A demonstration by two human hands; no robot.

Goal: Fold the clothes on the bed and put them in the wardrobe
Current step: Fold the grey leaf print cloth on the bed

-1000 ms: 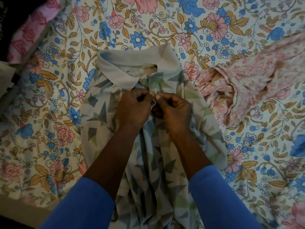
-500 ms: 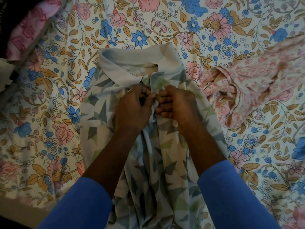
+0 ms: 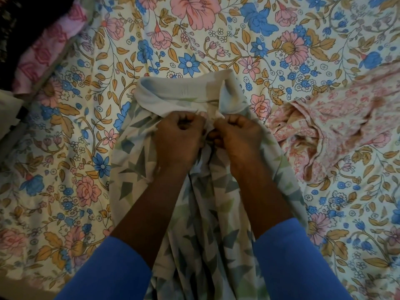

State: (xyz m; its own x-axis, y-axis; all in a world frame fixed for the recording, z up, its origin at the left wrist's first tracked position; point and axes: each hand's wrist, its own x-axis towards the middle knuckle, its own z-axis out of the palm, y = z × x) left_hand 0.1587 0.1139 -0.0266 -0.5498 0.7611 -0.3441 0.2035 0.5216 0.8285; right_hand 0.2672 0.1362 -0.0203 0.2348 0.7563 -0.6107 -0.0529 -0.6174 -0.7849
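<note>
A white collared shirt with a grey-green leaf print (image 3: 207,224) lies lengthwise on the flowered bedsheet (image 3: 65,191), its collar pointing away from me. My left hand (image 3: 179,139) and my right hand (image 3: 236,137) sit side by side just below the collar, each with fingers curled round the front opening of the shirt near the neck. The fabric bunches between and below the two hands. Blue sleeves cover both forearms at the bottom of the view.
A crumpled pink patterned garment (image 3: 324,131) lies on the bed to the right of the shirt. At the upper left a pink rose-print cloth (image 3: 43,53) sits at the bed's edge beside something dark.
Both hands have moved up the shirt front toward the collar. The collar has lifted and folded, and the fabric under the hands is more gathered.
</note>
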